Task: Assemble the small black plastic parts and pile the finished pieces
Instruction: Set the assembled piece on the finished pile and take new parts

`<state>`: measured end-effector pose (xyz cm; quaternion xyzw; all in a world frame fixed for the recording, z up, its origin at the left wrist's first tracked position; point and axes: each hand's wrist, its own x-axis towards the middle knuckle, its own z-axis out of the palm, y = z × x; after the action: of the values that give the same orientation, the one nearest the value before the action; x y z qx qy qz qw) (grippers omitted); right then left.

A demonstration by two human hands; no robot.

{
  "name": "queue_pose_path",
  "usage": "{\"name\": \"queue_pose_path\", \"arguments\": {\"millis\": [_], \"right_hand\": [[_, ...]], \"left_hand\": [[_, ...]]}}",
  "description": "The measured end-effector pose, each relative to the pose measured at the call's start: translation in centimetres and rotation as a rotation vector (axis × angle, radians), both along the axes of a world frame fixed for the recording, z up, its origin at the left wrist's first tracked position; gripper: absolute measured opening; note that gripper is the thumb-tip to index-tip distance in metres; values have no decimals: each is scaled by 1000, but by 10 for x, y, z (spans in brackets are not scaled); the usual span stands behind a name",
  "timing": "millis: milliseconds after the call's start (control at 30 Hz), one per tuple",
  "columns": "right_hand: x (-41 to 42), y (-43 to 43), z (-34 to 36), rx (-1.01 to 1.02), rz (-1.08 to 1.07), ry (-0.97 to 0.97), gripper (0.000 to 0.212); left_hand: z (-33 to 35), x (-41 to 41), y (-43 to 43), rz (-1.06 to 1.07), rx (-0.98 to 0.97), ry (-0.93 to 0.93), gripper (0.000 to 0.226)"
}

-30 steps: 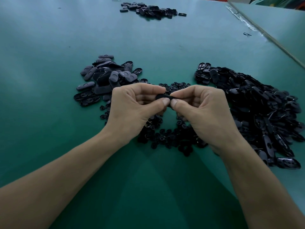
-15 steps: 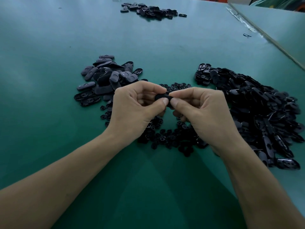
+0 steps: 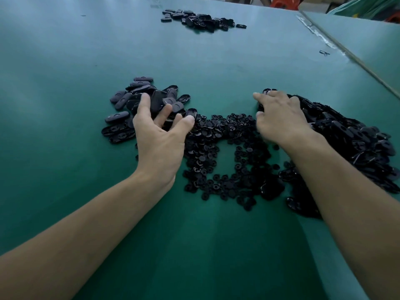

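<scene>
Finished pieces (image 3: 138,98): modest pile under the spread, released fingers of the left hand (image 3: 160,135).
Round inserts (image 3: 227,148): loose heap between the hands.
Oval shells (image 3: 346,137): large heap beneath and outside the right hand (image 3: 279,118); the hand is blurred, so its grasp is not discernible.
Progress, judged: early, most remains.
Surface: green table (image 3: 65,61).
Further pile (image 3: 201,18): far ahead of the hands.
Red stool (image 3: 283,2): beyond the table.

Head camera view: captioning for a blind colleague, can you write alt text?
A person's left hand, fingers spread, hovers over a pile of oval black pieces while the right hand reaches into a larger heap of black parts. Small round parts lie between them on the green table.
</scene>
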<state>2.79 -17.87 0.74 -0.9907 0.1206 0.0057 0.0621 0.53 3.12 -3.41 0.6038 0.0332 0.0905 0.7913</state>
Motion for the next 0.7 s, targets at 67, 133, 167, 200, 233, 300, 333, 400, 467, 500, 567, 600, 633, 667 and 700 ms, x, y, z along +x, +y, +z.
{"name": "queue_pose_path", "arguments": {"millis": [67,133,167,200,233,300,333,400,467,500,567,600,633,667,700], "right_hand": [[3,-2,-3,-44,3,-11,45],[1,-2,-6,-12,10,-99,42],[-1,-2,-8,21,13,-151,42],[-3,-2,-9,50,12,-198,41],[-5,-2,-10,67,10,-238,39],[-8,-1,-11,51,14,-302,36],[-10,-1,-10,30,19,-336,37],[-13,1,-7,9,26,-402,38],[-15,3,-4,35,42,-453,38],[-17,5,-1,70,51,-482,36],[-24,13,4,212,64,-567,28],[-29,17,7,336,66,-617,24],[-34,22,8,492,64,-651,20],[-40,28,8,683,62,-652,18],[-47,35,7,896,64,-621,17]], "left_hand": [[1,-1,0,-21,-13,2,100],[2,-4,-1,-45,-3,-15,103],[3,-5,0,-56,14,-32,103],[3,-7,0,-65,36,-54,103],[3,-8,0,-73,57,-80,101],[3,-9,0,-92,85,-124,92],[3,-9,-1,-101,93,-140,84],[3,-10,-1,-110,113,-167,64],[2,-10,-1,-117,146,-190,39],[1,-10,-2,-124,159,-198,29],[0,-11,-2,-159,166,-209,16],[0,-11,-3,-185,170,-218,14],[0,-12,-3,-212,180,-229,14],[0,-12,-3,-238,192,-236,16],[0,-13,-3,-260,199,-235,19]]}}
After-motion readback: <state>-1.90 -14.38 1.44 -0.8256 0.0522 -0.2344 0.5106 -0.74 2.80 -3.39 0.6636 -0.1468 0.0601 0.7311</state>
